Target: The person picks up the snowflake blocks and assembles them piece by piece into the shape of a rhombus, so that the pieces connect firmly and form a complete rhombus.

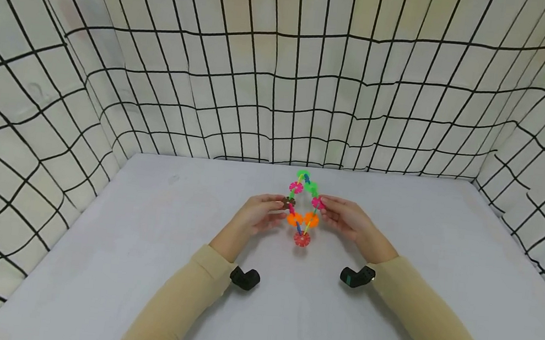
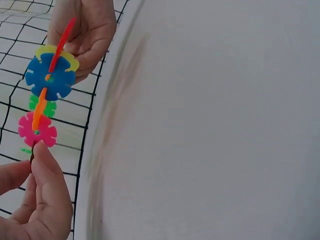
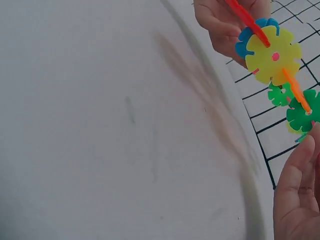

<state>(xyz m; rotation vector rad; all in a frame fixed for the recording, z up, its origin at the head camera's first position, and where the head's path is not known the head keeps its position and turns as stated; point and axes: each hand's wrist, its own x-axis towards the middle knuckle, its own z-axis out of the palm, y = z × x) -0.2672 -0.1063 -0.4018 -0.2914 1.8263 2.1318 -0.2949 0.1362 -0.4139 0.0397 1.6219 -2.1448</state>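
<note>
A ring of slotted plastic snowflake discs [image 1: 302, 239] in several colours hangs between my two hands, above the white table. On its left side, my left hand [image 1: 259, 213] pinches a dark brown disc [image 1: 288, 203] between thumb and fingers. My right hand [image 1: 349, 219] pinches a pink disc [image 1: 318, 203] on the opposite side. In the left wrist view, a blue disc [image 2: 50, 79] and a pink disc [image 2: 39, 130] stand linked by an edge-on orange one. A yellow disc [image 3: 276, 55] and a green disc [image 3: 302, 114] face the right wrist camera.
The white tabletop [image 1: 287, 315] spreads beneath both arms. Black grid netting [image 1: 316, 86] over pale walls rises behind the table and along both sides. A small black device [image 1: 245, 279] sits at the left cuff, another black device [image 1: 357, 277] at the right cuff.
</note>
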